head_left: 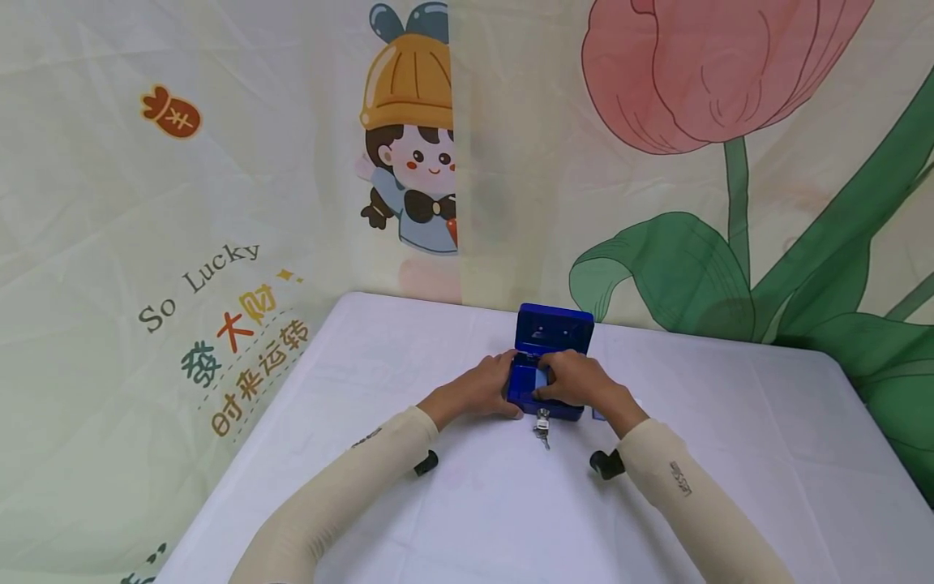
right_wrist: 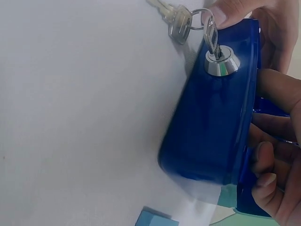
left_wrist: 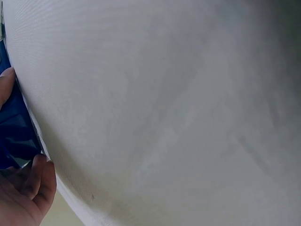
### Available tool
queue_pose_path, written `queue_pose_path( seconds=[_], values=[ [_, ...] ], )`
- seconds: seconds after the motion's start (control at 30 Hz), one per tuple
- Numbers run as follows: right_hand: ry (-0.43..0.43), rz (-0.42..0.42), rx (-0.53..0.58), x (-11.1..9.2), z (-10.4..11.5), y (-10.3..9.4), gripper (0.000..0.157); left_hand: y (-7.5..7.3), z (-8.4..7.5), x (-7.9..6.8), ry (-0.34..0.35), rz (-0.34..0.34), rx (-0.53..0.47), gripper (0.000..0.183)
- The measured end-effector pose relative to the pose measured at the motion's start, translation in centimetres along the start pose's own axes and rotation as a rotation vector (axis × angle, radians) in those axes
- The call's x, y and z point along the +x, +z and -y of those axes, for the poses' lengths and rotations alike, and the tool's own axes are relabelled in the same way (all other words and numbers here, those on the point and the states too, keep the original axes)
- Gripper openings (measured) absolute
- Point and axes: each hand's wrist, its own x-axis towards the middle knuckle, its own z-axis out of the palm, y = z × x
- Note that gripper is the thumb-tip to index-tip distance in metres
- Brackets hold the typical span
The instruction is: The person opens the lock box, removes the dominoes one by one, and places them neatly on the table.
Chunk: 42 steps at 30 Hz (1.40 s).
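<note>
A small blue metal cash box (head_left: 553,331) stands on the table with its lid raised toward the back. My left hand (head_left: 487,385) grips the box's left side, thumb near the front corner and fingers behind. Reaching in from the right, my right hand (head_left: 580,379) has its thumb and fingers about a light-blue flat piece (head_left: 541,379), mostly hidden by the hand. On the front wall sits a silver lock (right_wrist: 222,63) with a key in it. More keys (right_wrist: 180,23) hang from its ring, close to the left thumb.
A light-blue block (right_wrist: 156,220) lies on the table just right of the box. White cloth covers the table (head_left: 496,511). Behind it hangs a printed curtain (head_left: 511,203) with a tulip and a cartoon figure. Black camera parts (head_left: 606,465) show beneath the wrists.
</note>
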Motion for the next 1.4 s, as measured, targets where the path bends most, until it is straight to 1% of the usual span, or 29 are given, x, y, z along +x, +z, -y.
queue_pose_path(
  seconds=[0.27,0.57,0.73,1.13,1.4],
  values=[
    [0.01,0.002,-0.003,-0.4,-0.3,-0.4,0.053,-0.1,0.0,0.0,0.015,-0.005,-0.019,0.113],
    [0.033,0.01,-0.003,-0.9,-0.6,-1.0,0.053,-0.2,-0.1,0.0,-0.013,0.002,-0.02,0.115],
    [0.033,0.013,-0.008,-1.1,-0.8,-1.3,0.052,-0.2,-0.1,-0.1,-0.017,0.0,-0.025,0.114],
    [0.036,0.012,-0.008,-1.8,-1.1,-1.7,0.053,-0.1,0.1,0.0,-0.007,0.001,-0.039,0.114],
    [0.064,0.019,-0.01,-2.3,-1.8,-2.1,0.055,-0.1,-0.2,-0.1,-0.009,-0.006,-0.037,0.114]
  ],
)
